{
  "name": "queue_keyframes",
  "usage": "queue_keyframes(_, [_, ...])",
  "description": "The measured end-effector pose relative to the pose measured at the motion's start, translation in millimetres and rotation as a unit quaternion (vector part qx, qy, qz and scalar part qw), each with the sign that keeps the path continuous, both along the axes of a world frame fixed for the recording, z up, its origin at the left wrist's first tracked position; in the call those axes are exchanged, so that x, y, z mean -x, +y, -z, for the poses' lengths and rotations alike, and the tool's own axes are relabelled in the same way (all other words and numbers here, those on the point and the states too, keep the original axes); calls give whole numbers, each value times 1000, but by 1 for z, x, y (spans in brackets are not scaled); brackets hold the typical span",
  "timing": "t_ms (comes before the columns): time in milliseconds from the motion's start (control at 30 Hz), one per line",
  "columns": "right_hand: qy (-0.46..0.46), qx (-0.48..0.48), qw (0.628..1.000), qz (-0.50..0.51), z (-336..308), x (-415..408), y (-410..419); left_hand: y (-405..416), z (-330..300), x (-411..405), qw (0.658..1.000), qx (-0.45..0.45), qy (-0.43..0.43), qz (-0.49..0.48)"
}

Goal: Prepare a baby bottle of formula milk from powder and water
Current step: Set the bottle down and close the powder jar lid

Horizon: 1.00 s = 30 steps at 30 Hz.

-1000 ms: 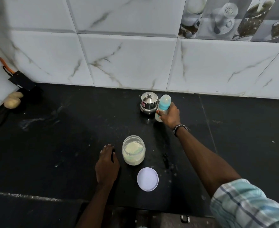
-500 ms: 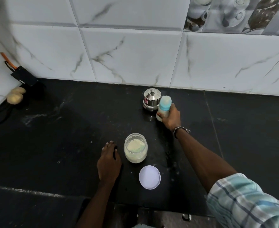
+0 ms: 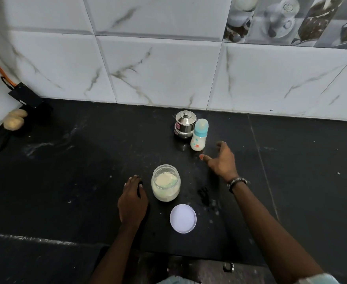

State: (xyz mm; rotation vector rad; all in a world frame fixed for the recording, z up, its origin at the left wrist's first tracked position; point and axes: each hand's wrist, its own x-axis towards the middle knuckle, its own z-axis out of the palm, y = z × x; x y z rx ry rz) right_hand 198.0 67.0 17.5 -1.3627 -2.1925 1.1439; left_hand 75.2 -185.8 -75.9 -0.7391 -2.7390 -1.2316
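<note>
A baby bottle (image 3: 199,135) with a blue collar and clear cap stands upright on the black counter, filled with white milk. Right beside it, to its left, sits a small steel lidded pot (image 3: 184,124). My right hand (image 3: 220,158) hovers just in front and right of the bottle, fingers spread, holding nothing. An open glass jar of pale powder (image 3: 165,185) stands nearer to me, and its white lid (image 3: 183,218) lies flat in front of it. My left hand (image 3: 132,199) rests flat on the counter just left of the jar.
The black stone counter (image 3: 76,171) meets a white marble-tiled wall (image 3: 158,68) at the back. In the far left corner lie two potatoes (image 3: 14,119), a black object with an orange handle (image 3: 25,95) and a black cord.
My right hand has let go of the baby bottle and drawn back towards me. The bottle stands alone beside the steel pot. My left hand has stayed put.
</note>
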Motion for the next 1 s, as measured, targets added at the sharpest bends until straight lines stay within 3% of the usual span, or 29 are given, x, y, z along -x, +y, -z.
queue_keyframes(167, [-55,-50,991,-107,-2,-47,-60,-2,-2,-1,992,-120,-27,1])
queue_keyframes(267, [-107,-49,969,-219,2,-59,-92,-8,-6,-6,976,-210,-30,50])
queue_keyframes(400, [-165,-95,939,-288,12,-59,-121,-1,-8,-13,959,-248,-60,120])
queue_keyframes(500, [-195,-148,922,-300,17,-54,-133,8,-10,-17,954,-242,-95,151])
queue_keyframes(800, [-258,-180,887,-339,26,-51,-145,18,-15,-27,956,-184,-155,167])
queue_keyframes(1000, [-232,-138,926,-262,5,-55,-116,20,-23,-32,962,-179,-158,137])
